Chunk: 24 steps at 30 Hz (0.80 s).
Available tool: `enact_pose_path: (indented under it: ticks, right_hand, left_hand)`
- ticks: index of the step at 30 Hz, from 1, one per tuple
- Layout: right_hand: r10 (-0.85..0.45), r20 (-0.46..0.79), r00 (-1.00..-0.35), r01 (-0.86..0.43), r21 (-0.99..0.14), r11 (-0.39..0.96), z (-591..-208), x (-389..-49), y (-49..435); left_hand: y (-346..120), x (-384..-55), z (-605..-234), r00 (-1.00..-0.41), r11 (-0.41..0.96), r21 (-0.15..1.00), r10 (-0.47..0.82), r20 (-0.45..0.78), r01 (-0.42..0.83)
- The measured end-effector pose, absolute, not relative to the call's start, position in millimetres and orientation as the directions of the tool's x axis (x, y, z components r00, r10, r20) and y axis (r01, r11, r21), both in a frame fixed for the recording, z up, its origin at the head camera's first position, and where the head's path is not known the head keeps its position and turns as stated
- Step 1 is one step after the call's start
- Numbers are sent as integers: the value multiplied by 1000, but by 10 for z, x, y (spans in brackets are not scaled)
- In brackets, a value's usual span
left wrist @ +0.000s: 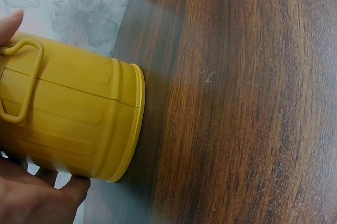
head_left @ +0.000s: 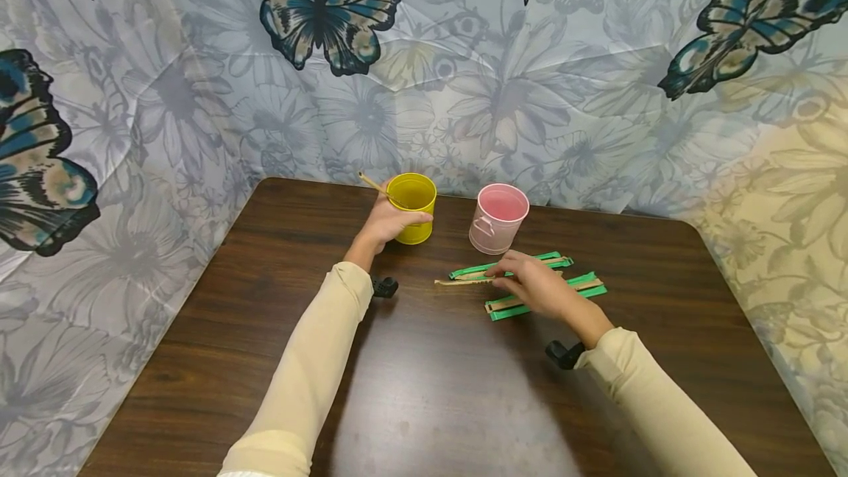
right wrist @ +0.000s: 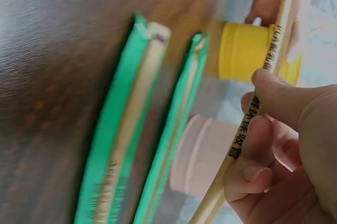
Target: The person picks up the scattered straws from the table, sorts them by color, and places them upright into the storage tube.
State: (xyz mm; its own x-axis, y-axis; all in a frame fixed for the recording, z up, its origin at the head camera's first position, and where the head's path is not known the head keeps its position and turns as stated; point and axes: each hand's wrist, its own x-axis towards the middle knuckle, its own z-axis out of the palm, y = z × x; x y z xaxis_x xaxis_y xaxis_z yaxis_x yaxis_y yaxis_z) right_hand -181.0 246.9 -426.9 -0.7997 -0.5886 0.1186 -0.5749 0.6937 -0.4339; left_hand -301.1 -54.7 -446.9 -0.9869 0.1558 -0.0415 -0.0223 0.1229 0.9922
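Observation:
My left hand (head_left: 389,225) grips a small yellow bucket (head_left: 416,232) by its side; the left wrist view shows its wire-like handle (left wrist: 38,84). A tan straw (head_left: 373,182) leans out over the bucket's left rim. In my right hand (head_left: 543,291) a paper-wrapped straw (right wrist: 279,29) with black printing is pinched between thumb and fingers, above the table. Two green-and-tan wrapped straws lie around that hand: one behind (head_left: 470,271), one in front (head_left: 505,310), partly hidden by the hand.
A pink bucket (head_left: 489,235) with a side handle stands right of the yellow one, near the back edge of the brown wooden table (head_left: 424,403). A butterfly-and-flower cloth (head_left: 371,116) hangs close behind the table.

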Motion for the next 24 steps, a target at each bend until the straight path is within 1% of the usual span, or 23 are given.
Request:
enact_pose_path:
  ticks: [7, 13, 19, 24]
  right_hand:
    - [-570, 182, -801, -581, -465, 668, -4038, -1854, 2340]
    - [-534, 241, -810, -575, -503, 645, -3879, -1967, 2145]
    - [-536, 320, -781, -611, -569, 550, -3719, -2075, 1885]
    - [-523, 356, -775, -623, -572, 534, -3640, -2115, 1723]
  left_hand:
    - [-555, -3017, -4466, -985, 138, 990, 163, -57, -35]
    - [-552, -3012, -4478, -985, 132, 991, 163, -52, -31]
    - [-543, -3021, -4481, -987, 107, 994, 157, -31, -15]
    - [-555, -3031, -4509, -988, 106, 994, 155, -24, -7]
